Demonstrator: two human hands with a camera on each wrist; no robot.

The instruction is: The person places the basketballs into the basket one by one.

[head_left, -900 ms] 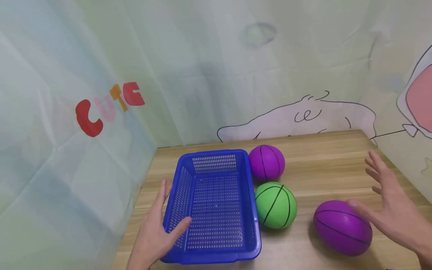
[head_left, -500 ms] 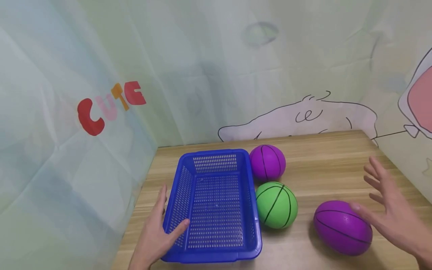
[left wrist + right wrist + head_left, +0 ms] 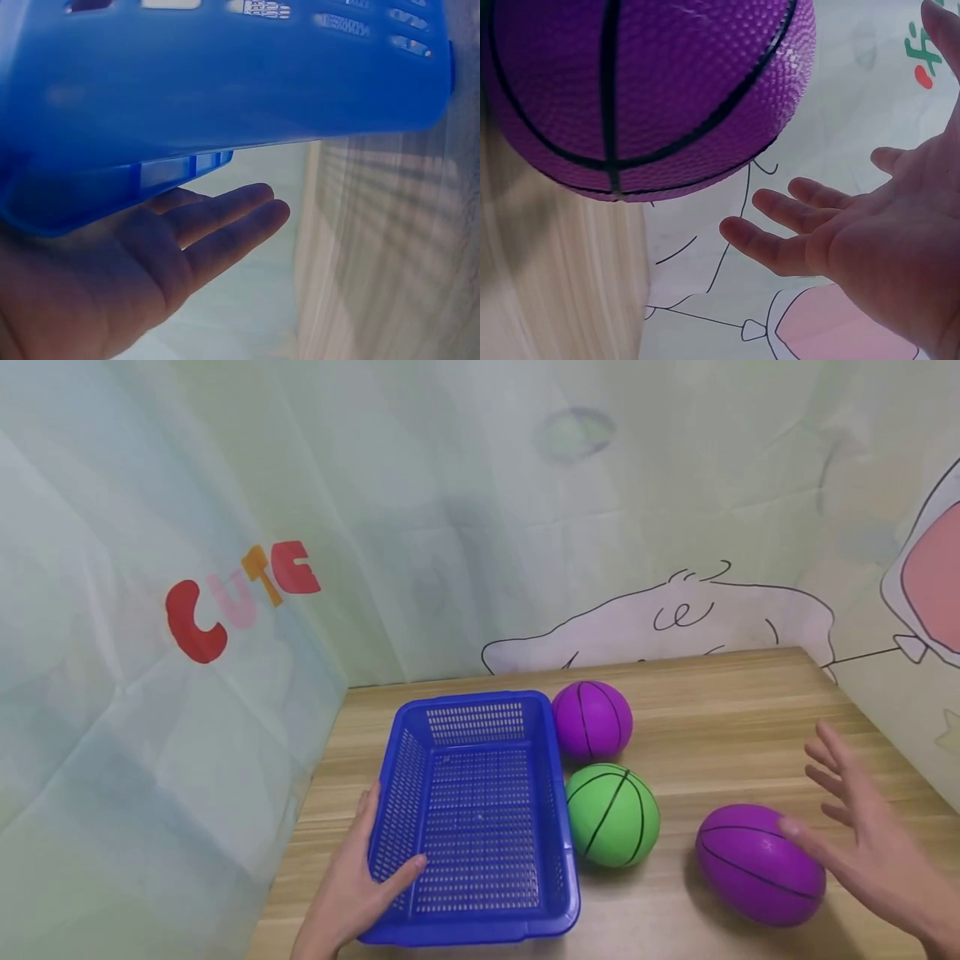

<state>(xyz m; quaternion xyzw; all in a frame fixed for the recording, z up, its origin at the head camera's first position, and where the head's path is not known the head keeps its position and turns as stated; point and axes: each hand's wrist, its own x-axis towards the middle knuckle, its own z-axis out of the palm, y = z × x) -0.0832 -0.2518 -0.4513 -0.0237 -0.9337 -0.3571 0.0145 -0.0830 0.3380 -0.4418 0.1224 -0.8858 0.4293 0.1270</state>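
Blue basket (image 3: 480, 806) — between the hands (image 3: 348, 881) (image 3: 873, 843), nearer the left

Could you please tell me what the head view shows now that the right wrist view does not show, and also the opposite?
Only the head view shows the blue basket, the green ball, the farther purple ball, the left hand and the word CUTE on the wall.

Only the right wrist view shows some green writing with a red mark below it.

Both show the right hand, the nearer purple ball, part of the wooden table and the pink balloon drawing.
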